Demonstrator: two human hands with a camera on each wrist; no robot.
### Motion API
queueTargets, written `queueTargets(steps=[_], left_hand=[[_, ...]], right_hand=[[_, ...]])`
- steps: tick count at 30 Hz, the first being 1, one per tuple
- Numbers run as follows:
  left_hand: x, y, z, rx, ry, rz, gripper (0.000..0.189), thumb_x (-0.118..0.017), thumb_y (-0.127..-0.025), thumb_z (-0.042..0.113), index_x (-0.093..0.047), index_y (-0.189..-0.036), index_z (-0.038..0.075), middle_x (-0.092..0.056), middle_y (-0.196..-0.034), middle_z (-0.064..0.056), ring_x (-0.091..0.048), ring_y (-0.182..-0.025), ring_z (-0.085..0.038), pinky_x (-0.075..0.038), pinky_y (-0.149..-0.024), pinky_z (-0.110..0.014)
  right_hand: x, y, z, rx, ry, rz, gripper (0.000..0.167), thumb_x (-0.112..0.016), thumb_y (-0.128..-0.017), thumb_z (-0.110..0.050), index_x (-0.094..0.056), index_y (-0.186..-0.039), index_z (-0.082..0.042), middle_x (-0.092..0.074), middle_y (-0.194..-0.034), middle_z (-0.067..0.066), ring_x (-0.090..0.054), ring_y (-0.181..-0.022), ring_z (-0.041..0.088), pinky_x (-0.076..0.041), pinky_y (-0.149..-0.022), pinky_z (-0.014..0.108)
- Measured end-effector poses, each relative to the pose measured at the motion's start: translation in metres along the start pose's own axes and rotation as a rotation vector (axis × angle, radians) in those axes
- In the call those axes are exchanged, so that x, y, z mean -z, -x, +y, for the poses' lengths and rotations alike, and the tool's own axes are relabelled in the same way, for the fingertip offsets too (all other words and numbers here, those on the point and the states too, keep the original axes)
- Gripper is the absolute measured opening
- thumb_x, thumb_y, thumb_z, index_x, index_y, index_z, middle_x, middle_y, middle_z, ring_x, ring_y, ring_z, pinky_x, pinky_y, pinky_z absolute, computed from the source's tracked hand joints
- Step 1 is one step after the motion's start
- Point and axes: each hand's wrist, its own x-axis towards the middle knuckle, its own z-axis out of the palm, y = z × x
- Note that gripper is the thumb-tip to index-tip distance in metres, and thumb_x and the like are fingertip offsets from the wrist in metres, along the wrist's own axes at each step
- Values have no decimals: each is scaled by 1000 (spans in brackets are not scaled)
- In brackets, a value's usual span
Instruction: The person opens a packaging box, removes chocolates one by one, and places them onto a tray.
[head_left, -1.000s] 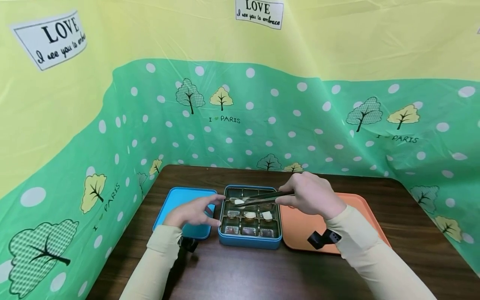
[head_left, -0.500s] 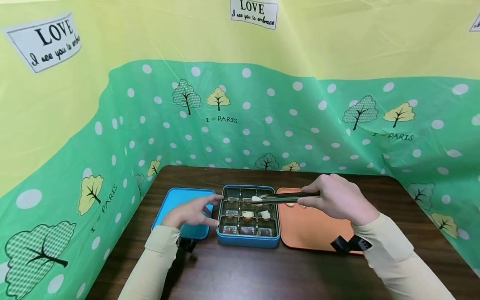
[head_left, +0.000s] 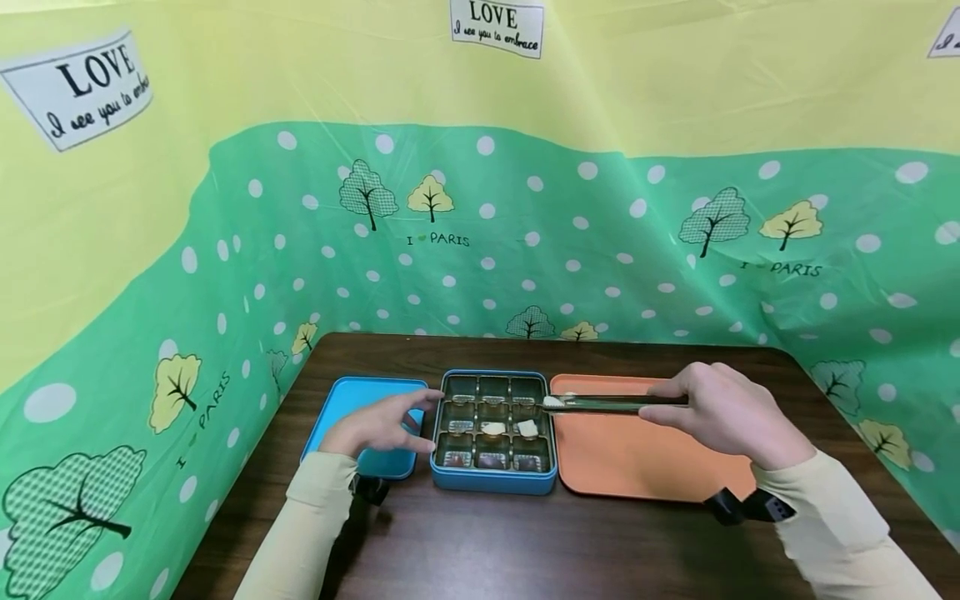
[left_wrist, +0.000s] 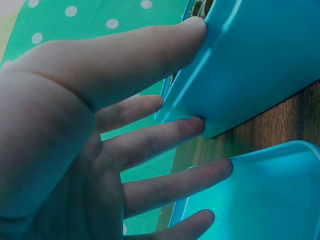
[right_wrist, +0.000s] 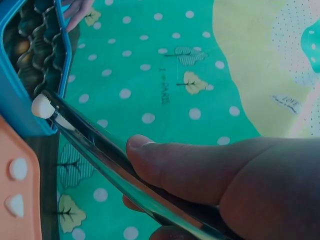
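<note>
My right hand (head_left: 731, 414) grips a pair of metal tongs (head_left: 607, 403). Between their tips a small white piece (right_wrist: 43, 106) is pinched, above the right rim of the blue tin (head_left: 491, 481). Inside the tin is a dark divided insert; two whitish pieces lie in it, one near the middle (head_left: 492, 428) and one at the right (head_left: 527, 427). Dark, shiny contents too small to make out show in the front row. My left hand (head_left: 378, 427) rests with thumb and fingers spread against the tin's left side; its thumb touches the rim in the left wrist view.
An orange tray (head_left: 645, 467) lies right of the tin; in the right wrist view it bears a round white piece (right_wrist: 18, 169) and a pointed one (right_wrist: 15, 205). Left of the tin lies a blue lid (head_left: 386, 463). A patterned green and yellow cloth (head_left: 480, 275) hangs behind the brown table (head_left: 480, 542).
My right hand has moved right, carrying the tongs and the white piece from over the tin's compartments to its right rim. My left hand has stayed against the tin.
</note>
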Motion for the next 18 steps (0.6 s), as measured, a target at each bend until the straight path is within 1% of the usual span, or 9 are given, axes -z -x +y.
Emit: queueTargets(steps=[2,5,7,9,12,14,16,18], left_hand=[[0,0,0,3,-1,0,84,-89,-87,30,-45,-159,24,-55,-152,-14,-68,-112,-32,-57,-96,-56],[0,1,-1,1,2,-4,84,-89,-87,30,-46,-158,24,-56,-152,-15,-68,-111,-33,-57,-95,-57],[0,1,-1,-1,4,-8,84,-89,-87,29,-45,-158,24,-56,-152,-15,-67,-111,-33,-57,-95,-57],[0,1,-1,-2,4,-8,84,-89,-87,29,-45,-159,23,-55,-152,-15,-67,-111,-34,-57,-94,-57],[0,1,0,1,4,-5,84,-89,-87,30,-46,-159,23,-55,-152,-14,-67,-112,-34,-57,-94,-56],[0,1,0,4,3,-5,85,-89,-87,30,-46,-159,23,-55,-152,-14,-67,-112,-34,-58,-94,-56],[0,1,0,1,2,-6,85,-89,-86,30,-46,-158,23,-56,-152,-15,-67,-112,-33,-58,-94,-56],[0,1,0,1,1,-7,85,-89,-86,30,-46,-158,23,-56,-152,-14,-67,-112,-33,-58,-94,-55]], right_hand=[[-2,2,5,-6,-4,-10,32,-80,-91,-48,-85,-111,-23,-79,-98,-1,-59,-73,9,-43,-50,34],[-4,3,11,-12,-9,-32,26,-79,-92,-48,-85,-107,-27,-79,-96,-5,-60,-75,10,-44,-52,35],[-6,4,15,-12,-10,-43,27,-79,-92,-47,-85,-108,-27,-79,-101,-3,-64,-81,10,-47,-54,35],[-8,4,19,-12,-7,-57,24,-78,-92,-47,-85,-106,-28,-79,-103,-3,-66,-86,11,-48,-56,35],[-12,3,23,-20,-9,-74,15,-78,-93,-45,-85,-99,-32,-78,-97,-8,-65,-83,11,-48,-57,35],[-15,3,25,-22,-10,-82,9,-78,-93,-42,-84,-92,-35,-76,-91,-11,-60,-77,11,-45,-55,34],[-17,3,28,-21,-10,-87,8,-78,-93,-41,-83,-88,-36,-75,-88,-13,-57,-74,11,-43,-55,34],[-20,3,30,-14,-2,-86,8,-78,-93,-40,-83,-89,-35,-75,-89,-12,-58,-74,9,-44,-55,34]])
